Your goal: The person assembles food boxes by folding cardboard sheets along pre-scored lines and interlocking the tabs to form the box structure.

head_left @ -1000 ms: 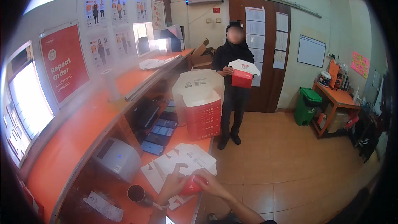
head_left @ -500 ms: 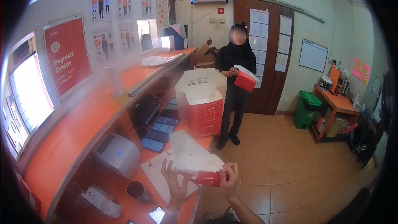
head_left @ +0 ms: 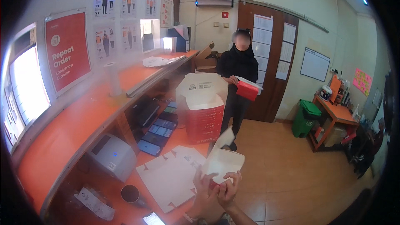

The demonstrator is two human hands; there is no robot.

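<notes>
The box [head_left: 226, 161], white inside with its lid raised, is between both hands, just beside the counter [head_left: 173, 137]. The right hand [head_left: 229, 189] pinches its near wall, fingers curled over the rim; the left hand [head_left: 204, 189] touches its near left side, fingers slightly apart, though whether they pinch cannot be told. A flat white cardboard sheet [head_left: 164, 179] lies to the left; beyond stands a stack of red boxes [head_left: 204, 125].
</notes>
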